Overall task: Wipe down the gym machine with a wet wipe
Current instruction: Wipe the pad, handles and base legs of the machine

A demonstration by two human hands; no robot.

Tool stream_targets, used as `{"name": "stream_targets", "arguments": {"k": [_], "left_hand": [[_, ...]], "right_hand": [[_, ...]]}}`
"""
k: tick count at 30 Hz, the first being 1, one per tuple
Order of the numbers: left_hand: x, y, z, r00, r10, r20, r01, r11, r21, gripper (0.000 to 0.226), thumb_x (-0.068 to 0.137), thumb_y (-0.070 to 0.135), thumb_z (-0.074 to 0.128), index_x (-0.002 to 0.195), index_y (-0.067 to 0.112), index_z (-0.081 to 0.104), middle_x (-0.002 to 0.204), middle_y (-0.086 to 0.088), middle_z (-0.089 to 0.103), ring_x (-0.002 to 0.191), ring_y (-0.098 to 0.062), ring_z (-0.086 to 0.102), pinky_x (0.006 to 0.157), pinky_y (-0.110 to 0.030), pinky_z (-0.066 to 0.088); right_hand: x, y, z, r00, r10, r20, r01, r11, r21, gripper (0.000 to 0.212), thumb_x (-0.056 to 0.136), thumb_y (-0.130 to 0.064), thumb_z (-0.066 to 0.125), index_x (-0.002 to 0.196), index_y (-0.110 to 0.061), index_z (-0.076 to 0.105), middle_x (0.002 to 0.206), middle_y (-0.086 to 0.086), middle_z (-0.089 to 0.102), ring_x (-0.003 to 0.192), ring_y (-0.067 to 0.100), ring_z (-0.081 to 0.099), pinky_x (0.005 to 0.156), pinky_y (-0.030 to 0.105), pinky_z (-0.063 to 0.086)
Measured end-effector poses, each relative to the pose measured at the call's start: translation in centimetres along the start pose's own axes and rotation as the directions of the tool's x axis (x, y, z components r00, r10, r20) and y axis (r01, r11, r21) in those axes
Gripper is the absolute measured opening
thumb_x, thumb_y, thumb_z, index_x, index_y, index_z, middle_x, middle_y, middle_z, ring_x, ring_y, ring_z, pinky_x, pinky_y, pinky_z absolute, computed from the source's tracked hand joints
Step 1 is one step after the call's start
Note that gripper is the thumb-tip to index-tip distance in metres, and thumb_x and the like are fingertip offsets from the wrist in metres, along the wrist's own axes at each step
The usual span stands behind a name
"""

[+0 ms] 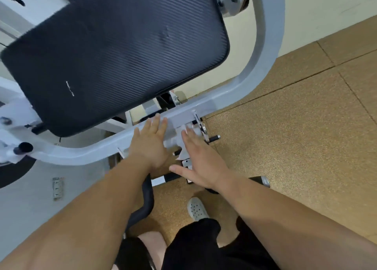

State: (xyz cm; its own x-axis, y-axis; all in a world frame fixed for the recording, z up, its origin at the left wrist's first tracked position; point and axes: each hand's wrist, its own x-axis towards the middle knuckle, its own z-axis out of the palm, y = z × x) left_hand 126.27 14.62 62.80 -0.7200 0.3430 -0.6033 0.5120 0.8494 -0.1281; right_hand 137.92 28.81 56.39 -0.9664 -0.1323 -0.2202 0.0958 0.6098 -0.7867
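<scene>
Forearms [98,212] reach over a curved black handle [148,200] and white shoe [196,208]; left hand [152,145] lies flat on the grey machine frame [204,108]; right hand [201,163], also flat, presses the wet wipe [179,145] onto it below the black pad [114,55].

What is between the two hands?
In the head view, a white wet wipe lies on the machine's grey frame between the left hand and right hand, partly under the right fingers.
</scene>
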Motion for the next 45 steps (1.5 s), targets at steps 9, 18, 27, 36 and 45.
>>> {"name": "stream_targets", "arguments": {"k": [9, 18, 27, 36, 45], "left_hand": [[-9.1, -8.4, 12.8, 0.967, -0.236, -0.093, 0.19, 0.917, -0.349, 0.034, 0.094, 0.048, 0.047, 0.116, 0.025, 0.059, 0.119, 0.002, 0.057, 0.113, -0.022, 0.054, 0.092, -0.037, 0.047], [-11.9, -14.6, 21.4, 0.958, -0.275, 0.083, 0.285, 0.871, -0.401, 0.052, 0.103, 0.059, 0.028, 0.128, 0.023, 0.056, 0.125, -0.002, 0.056, 0.118, -0.024, 0.051, 0.095, -0.04, 0.044], [-11.9, -15.0, 23.8, 0.961, -0.262, -0.089, 0.153, 0.773, -0.616, 0.04, 0.1, 0.05, 0.033, 0.113, 0.023, 0.059, 0.108, -0.001, 0.059, 0.103, -0.023, 0.054, 0.085, -0.04, 0.045], [-11.9, -14.8, 23.4, 0.952, -0.301, -0.064, 0.197, 0.756, -0.624, 0.043, 0.102, 0.05, 0.032, 0.12, 0.019, 0.056, 0.112, -0.005, 0.059, 0.105, -0.025, 0.054, 0.087, -0.042, 0.043], [-11.6, -14.8, 23.8, 0.944, -0.323, -0.067, 0.209, 0.743, -0.636, 0.041, 0.1, 0.049, 0.033, 0.111, 0.019, 0.058, 0.103, -0.005, 0.059, 0.095, -0.024, 0.054, 0.082, -0.042, 0.048]], "right_hand": [[3.5, -7.4, 3.1, 0.988, -0.029, 0.153, 0.059, 0.979, -0.197, 0.105, 0.089, -0.08, 0.029, 0.165, -0.016, -0.006, 0.171, 0.0, -0.016, 0.158, 0.013, -0.009, 0.13, 0.036, 0.008], [8.3, -15.4, 10.9, 0.9, 0.001, 0.436, 0.244, 0.828, -0.506, 0.089, 0.104, -0.064, 0.034, 0.163, -0.014, -0.009, 0.168, -0.003, -0.02, 0.156, 0.011, -0.016, 0.123, 0.026, -0.006], [11.3, -13.5, 15.0, 0.698, 0.183, 0.692, 0.635, 0.287, -0.717, 0.096, 0.094, -0.077, -0.002, 0.162, -0.01, -0.012, 0.171, 0.009, -0.016, 0.155, 0.024, -0.024, 0.125, 0.043, -0.019], [15.3, -14.3, 14.8, 0.586, 0.225, 0.778, 0.803, -0.035, -0.595, 0.102, 0.095, -0.08, 0.012, 0.163, -0.004, 0.005, 0.172, 0.017, 0.006, 0.16, 0.031, -0.002, 0.123, 0.046, -0.018], [14.2, -13.9, 14.7, 0.713, 0.232, 0.661, 0.697, -0.131, -0.705, 0.098, 0.096, -0.076, 0.004, 0.155, 0.0, -0.016, 0.17, 0.021, -0.013, 0.157, 0.036, -0.016, 0.126, 0.052, -0.012]]}}
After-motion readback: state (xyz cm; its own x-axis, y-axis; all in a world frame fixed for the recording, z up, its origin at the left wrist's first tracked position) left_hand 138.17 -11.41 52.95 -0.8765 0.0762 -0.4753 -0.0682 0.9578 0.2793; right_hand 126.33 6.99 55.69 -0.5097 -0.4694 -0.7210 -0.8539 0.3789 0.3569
